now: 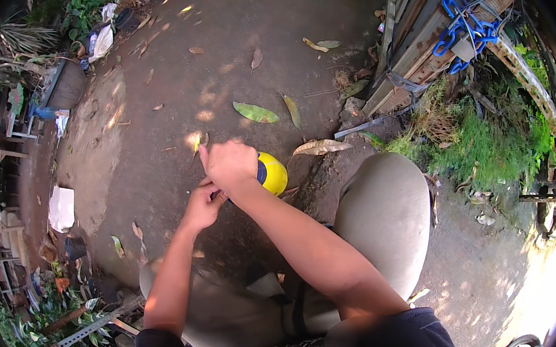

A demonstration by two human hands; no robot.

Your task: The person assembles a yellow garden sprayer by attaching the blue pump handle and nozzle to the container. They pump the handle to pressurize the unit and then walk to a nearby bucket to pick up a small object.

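One yellow thing (276, 173), seemingly mid-work, remainder unclear; right hand (232, 167) curled at its edge; left hand (203, 208) bunched below; both grasps hidden.

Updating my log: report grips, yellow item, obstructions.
Right grip at yellow-and-blue item, left grip just below in view. Item partly hidden behind right grip. Brown leaf nearby, not covering it.
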